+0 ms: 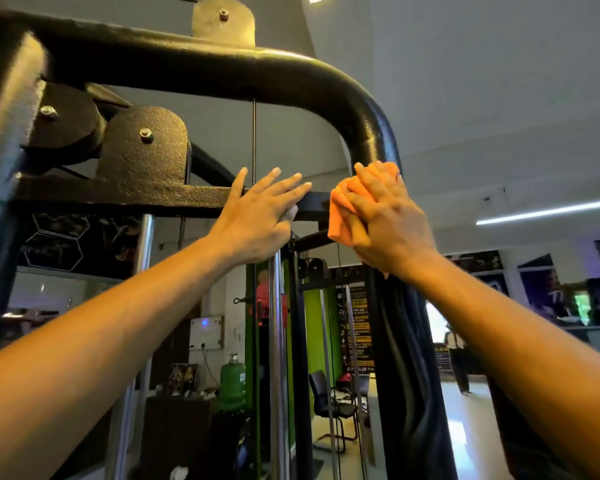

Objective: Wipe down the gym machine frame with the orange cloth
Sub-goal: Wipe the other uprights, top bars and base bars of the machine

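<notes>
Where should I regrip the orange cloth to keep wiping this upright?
Probably the bunched fold of the orange cloth sticking out left of the right hand, coming from the left: it hangs free of the black frame tube, while the rest is pinned under the palm.

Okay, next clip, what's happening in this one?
A person is wiping a black gym machine frame. The right hand presses an orange cloth against the frame's upright tube, just below its curved top corner. The left hand rests flat, fingers straight, on the horizontal crossbar beside it. A thin cable hangs behind the left hand.
</notes>
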`<state>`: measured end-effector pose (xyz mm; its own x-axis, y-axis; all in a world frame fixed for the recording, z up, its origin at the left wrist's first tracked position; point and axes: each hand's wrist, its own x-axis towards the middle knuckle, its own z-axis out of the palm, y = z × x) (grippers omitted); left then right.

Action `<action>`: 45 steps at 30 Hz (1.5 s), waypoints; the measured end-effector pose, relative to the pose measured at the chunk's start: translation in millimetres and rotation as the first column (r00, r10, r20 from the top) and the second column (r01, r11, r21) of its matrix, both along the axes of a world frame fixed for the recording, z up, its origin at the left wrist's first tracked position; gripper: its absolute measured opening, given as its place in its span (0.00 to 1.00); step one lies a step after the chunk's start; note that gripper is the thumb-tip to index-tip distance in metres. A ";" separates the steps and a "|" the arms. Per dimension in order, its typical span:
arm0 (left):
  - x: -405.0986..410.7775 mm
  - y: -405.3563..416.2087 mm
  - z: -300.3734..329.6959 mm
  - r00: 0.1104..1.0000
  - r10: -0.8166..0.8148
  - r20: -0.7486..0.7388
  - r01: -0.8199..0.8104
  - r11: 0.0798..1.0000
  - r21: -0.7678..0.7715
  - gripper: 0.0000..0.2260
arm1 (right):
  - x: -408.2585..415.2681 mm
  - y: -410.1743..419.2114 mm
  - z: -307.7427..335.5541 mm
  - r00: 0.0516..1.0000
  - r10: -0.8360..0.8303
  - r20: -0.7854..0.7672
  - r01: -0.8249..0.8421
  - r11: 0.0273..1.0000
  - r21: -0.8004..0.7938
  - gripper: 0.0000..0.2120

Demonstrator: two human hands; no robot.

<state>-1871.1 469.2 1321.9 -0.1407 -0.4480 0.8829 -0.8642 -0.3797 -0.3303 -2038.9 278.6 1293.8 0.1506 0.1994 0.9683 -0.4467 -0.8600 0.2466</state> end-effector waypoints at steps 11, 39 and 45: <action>-9.6 -20.5 -3.5 0.997 -0.071 0.017 0.072 0.996 -0.053 0.24 | -33.9 -8.0 -19.1 0.969 -0.025 -0.245 0.027 1.000 0.005 0.30; -111.4 -101.7 94.8 0.265 -0.698 -0.665 0.678 0.626 -0.386 0.22 | -2.5 -37.8 35.4 0.919 0.380 0.108 -0.393 0.847 0.359 0.31; -95.2 -96.9 91.1 0.099 -0.742 -0.664 0.748 0.495 -0.442 0.33 | 0.8 -34.1 45.9 0.939 0.309 0.150 -0.344 0.841 0.419 0.31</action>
<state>-1966.3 372.4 1413.0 0.2304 -0.5172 0.8243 -0.5860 0.6025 0.5418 -2038.2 244.5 1339.7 0.0765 -0.2164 0.9733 -0.1230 -0.9707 -0.2062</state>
